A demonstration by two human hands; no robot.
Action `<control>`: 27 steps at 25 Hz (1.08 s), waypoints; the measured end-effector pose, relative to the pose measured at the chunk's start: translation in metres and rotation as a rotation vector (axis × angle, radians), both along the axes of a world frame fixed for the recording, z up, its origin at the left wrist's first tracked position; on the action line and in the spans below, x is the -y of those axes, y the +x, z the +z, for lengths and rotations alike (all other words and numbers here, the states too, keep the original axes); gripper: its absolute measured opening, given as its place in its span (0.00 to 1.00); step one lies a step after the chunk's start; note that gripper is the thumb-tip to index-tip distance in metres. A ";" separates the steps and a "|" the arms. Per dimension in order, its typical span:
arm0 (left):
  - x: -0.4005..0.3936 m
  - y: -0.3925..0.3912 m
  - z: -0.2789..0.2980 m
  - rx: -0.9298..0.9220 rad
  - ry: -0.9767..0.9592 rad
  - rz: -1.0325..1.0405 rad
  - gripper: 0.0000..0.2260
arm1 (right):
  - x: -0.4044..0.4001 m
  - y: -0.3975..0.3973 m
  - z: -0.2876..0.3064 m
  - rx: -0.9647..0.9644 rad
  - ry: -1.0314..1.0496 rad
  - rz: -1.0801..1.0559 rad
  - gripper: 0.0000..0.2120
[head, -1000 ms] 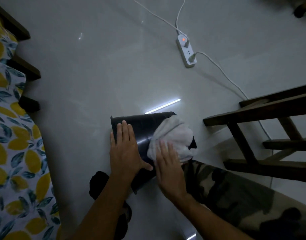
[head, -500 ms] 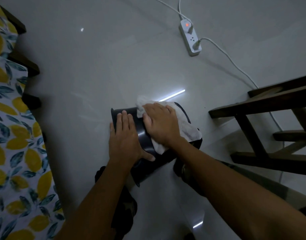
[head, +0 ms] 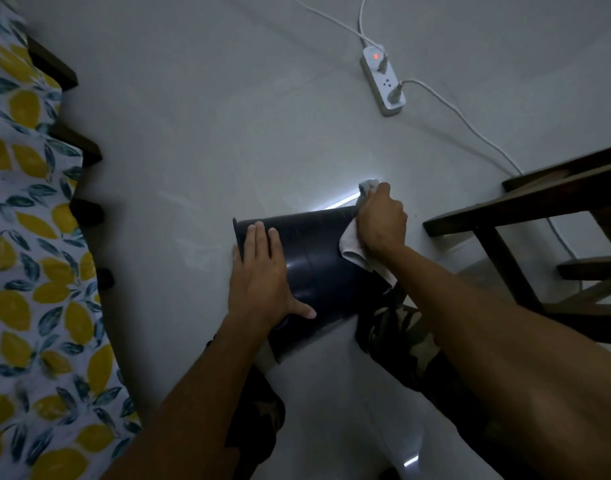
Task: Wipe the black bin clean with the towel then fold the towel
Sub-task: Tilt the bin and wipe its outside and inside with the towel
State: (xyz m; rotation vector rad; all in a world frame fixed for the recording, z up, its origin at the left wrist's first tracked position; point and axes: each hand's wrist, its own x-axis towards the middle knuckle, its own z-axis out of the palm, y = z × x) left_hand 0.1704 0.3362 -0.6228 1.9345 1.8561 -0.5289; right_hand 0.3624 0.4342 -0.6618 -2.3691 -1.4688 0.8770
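Right hand (head: 381,221): closed around the white towel (head: 354,249), just right of frame centre. Fingers curled; one bunched end of the towel pokes out above the knuckles, the other end hangs below the wrist against the bin. Hand and towel press on the right-hand end of the black bin (head: 318,258).

Left hand (head: 262,275): flat and spread wide, palm down on the bin's left portion, fingertips reaching its rimmed left edge, thumb pointing right across the dark surface. It grips nothing; it rests on the bin.

Black bin: lying on its side on the floor (head: 207,133), centre of frame, long axis running left to right and slightly tilted. Glossy side wall faces up between the two hands. Which end is the open mouth: cannot tell.

Below the bin, lower centre: the person's knees in camouflage trousers (head: 401,337), one on each side of the forearms.

Floor: pale, shiny, with a bright strip of reflected light just above the bin's right end.

Upper right: white power strip (head: 383,84) with a red light lit, two plugs in it, white cables running off.

Right edge: dark wooden furniture frame (head: 525,209).

Left edge: lemon-print fabric (head: 23,271) over a dark wooden frame.
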 end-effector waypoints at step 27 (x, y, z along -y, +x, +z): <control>0.002 0.003 0.037 -0.130 0.187 0.079 0.59 | 0.106 -0.010 0.064 -0.052 -0.065 0.550 0.26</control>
